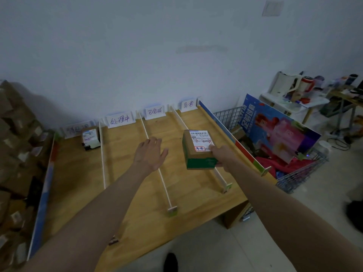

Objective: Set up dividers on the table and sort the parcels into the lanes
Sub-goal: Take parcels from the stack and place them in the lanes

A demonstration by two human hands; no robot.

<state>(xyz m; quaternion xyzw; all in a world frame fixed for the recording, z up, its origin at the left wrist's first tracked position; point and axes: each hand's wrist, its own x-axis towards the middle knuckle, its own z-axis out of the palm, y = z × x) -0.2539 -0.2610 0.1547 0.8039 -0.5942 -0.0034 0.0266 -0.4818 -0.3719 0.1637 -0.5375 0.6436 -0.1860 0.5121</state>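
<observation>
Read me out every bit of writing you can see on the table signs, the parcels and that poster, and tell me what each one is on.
"处理中": second lane sign.
"已完成": third lane sign.
"异常": fourth lane sign.
First lane sign: blurred, unreadable.
"异常": red-bordered sticker on the parcel in the right hand; its shipping print is too small.
Far parcel: label unreadable.
Blue poster: lettering too distorted.

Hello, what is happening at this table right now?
A person is sorting parcels on a wooden table split into lanes by white dividers, with paper signs at the far end. The right hand holds a brown and green box over the divider beside the rightmost lane. The left hand hovers open above the middle lanes, holding nothing. One small parcel already lies in the leftmost lane, near its sign.
</observation>
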